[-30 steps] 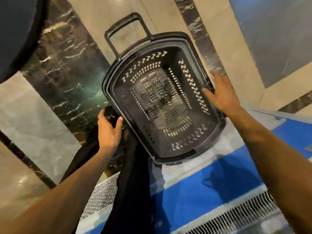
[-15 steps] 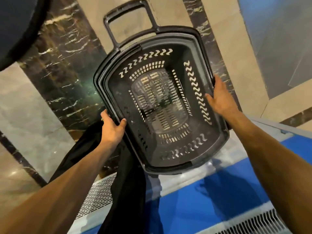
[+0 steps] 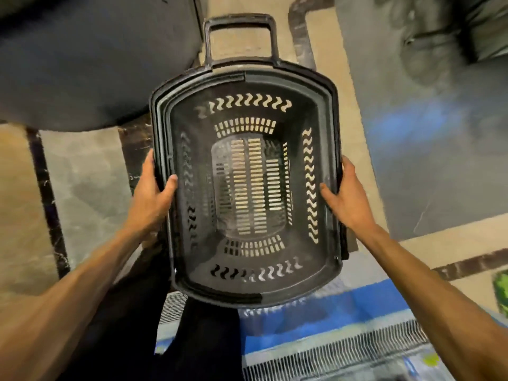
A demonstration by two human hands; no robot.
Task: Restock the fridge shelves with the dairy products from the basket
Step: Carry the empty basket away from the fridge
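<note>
Basket [image 3: 286,281] held up between both hands, tilted so its inside faces the cam; slotted bottom & walls show no dairy; handle [image 3: 240,22] sticks out at the far end. L hand [image 3: 152,193] grips the left rim, thumb inside, fingers round the outside; R hand [image 3: 346,199] grips the right rim likewise. Below: blue fridge edge [image 3: 357,303] w/ white grille [image 3: 330,350]; floor [image 3: 82,174] beyond. Unloading looks done; shelves not in view, so can't confirm; prob. only stowing the basket is left.
</note>
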